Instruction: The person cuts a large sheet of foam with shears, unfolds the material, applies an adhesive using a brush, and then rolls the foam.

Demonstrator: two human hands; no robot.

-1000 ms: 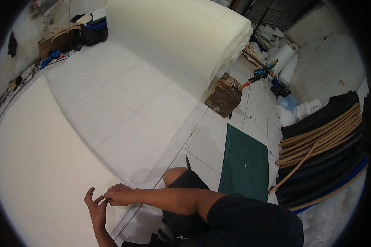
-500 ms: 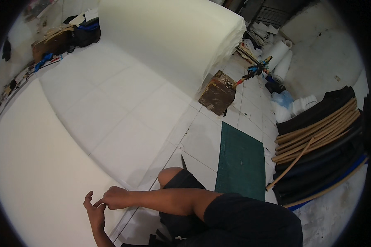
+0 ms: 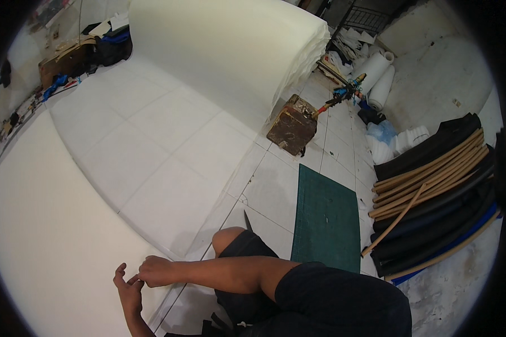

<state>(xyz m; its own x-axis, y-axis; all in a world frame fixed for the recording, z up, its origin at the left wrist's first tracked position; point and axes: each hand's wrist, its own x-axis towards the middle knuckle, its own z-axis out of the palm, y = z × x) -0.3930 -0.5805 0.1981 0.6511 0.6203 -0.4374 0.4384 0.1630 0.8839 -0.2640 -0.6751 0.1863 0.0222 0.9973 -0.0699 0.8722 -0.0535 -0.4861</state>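
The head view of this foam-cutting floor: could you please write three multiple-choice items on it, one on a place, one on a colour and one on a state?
1. Where does the green mat lie?
A. on the floor tiles to the right of the person's knee
B. on top of the foam roll
C. on the wooden box

2. What colour is the big foam roll?
A. black
B. off-white
C. green

3. How are the left hand and right hand?
A. far apart
B. together at the foam sheet's edge
C. holding the mat

Answers: 1 A, the mat lies flat on tiles beside the knee; 2 B, the roll is pale cream; 3 B, their fingers meet at the sheet's edge.
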